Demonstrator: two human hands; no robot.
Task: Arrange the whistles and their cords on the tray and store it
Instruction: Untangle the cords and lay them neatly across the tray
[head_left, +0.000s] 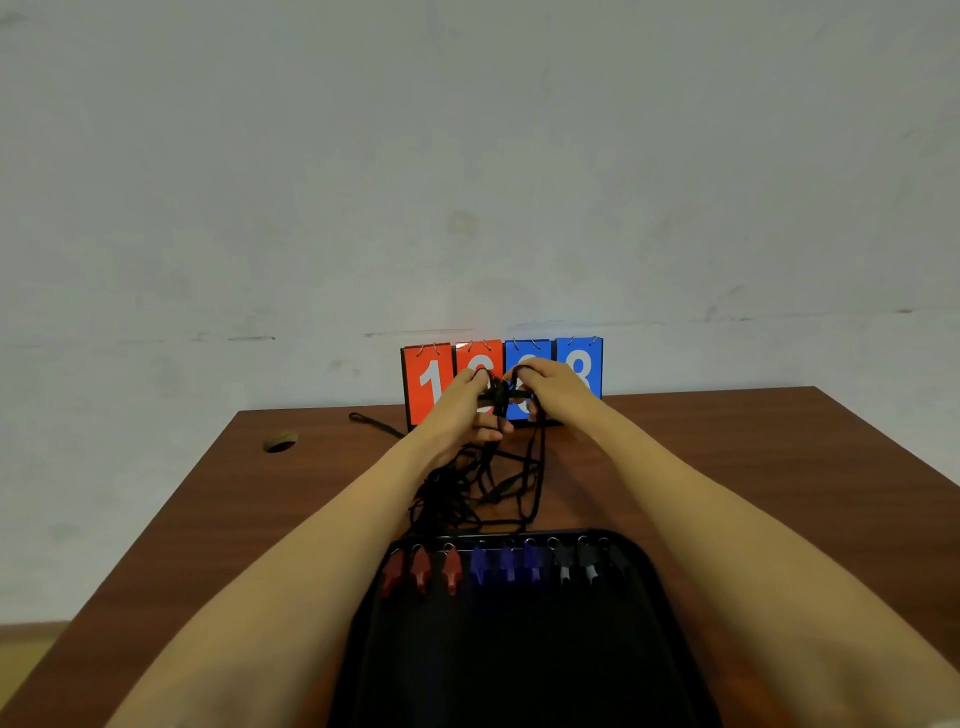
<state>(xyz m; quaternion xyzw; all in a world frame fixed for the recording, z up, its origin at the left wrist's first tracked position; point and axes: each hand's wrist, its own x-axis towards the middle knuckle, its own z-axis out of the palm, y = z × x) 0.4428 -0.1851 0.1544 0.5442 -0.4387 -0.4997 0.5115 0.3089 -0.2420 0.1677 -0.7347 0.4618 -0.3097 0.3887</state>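
At centre frame our left hand (457, 402) and right hand (551, 387) pinch the bunched cords (497, 399), fingers curled; strands hang down-frame to the whistles (451, 569) lining the top edge of the tray (519, 675).

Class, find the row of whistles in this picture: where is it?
In the head view, low and centre, the whistles lie in a row along the far edge of the black tray, just nearer than the tangle of black cords.

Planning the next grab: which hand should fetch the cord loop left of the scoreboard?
Left hand, likely: the cord loop lies on its side, away from the right hand. Both grip cords.
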